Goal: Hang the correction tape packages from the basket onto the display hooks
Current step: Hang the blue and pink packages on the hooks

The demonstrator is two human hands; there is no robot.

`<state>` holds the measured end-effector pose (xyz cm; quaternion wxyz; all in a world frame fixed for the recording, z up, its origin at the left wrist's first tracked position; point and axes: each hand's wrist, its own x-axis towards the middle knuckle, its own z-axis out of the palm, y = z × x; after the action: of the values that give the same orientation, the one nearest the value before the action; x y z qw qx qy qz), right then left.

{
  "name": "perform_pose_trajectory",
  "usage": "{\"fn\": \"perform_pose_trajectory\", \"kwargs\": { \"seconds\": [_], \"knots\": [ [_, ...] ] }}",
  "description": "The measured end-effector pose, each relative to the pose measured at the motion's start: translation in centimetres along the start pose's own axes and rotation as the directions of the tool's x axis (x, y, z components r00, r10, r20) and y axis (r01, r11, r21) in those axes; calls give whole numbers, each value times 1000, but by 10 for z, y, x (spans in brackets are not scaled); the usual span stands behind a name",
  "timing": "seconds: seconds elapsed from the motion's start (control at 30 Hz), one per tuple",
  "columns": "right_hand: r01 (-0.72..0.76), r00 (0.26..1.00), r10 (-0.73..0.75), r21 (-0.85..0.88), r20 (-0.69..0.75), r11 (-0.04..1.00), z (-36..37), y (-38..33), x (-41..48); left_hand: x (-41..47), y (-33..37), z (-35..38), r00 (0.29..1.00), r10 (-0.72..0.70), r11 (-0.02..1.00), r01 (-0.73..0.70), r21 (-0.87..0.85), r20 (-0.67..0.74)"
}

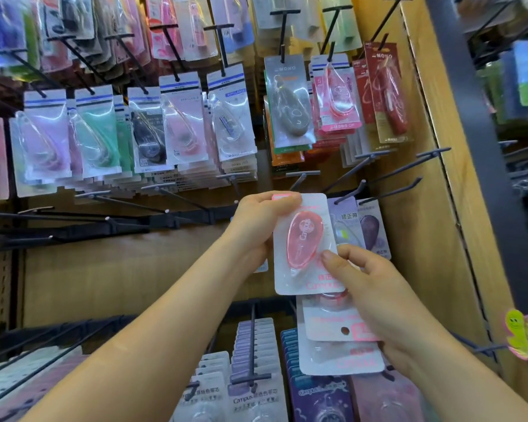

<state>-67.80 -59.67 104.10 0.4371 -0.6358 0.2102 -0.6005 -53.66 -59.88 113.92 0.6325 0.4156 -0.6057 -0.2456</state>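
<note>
The left hand (pixel 261 229) pinches a pink package (pixel 302 248) below a bare hook (pixel 302 173) (not yet hung), the right hand (pixel 378 300) clutching spare packages (pixel 333 324).

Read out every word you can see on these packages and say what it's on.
"Campus": held pink package.
"MONO": grey package.
"修正带": lavender package.
"Campus": bottom white package.
Remaining print is too blurred to read.

Bare forearms enter from 7 and 5 o'clock and meet near centre. The left hand (pixel 256 226) pinches the top of a pink package (pixel 305 242). The right hand (pixel 378 296), at its 4 o'clock, grips a stack of packages (pixel 333 339), with its thumb on the pink package.
</note>
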Motion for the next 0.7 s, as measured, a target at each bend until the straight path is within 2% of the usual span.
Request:
{"fn": "perform_pose_trajectory", "kwargs": {
  "seconds": [0.1,0.23,0.4,0.53,0.6,0.7],
  "knots": [
    [-15,1000,14,-7,-14,1000,0,-2,2,1,-1,-1,999,-43,999,44,-24,19],
    [26,998,-33,-117,-57,993,-2,-1,5,1,-13,-8,999,-38,998,39,-40,20],
    [29,996,-43,-169,-83,985,-14,-3,7,11,-30,-18,998,57,975,-48,216,-36],
    [92,976,-133,-230,-170,969,-30,-5,7,32,-40,-15,990,88,921,-40,387,-108],
    [117,972,-164,-258,-167,959,-36,-6,6,46,-45,-12,987,100,901,-36,433,-125],
    [139,981,-160,-179,-110,974,-41,-5,5,67,-58,-9,982,88,906,-8,423,-170]
  ]
}}
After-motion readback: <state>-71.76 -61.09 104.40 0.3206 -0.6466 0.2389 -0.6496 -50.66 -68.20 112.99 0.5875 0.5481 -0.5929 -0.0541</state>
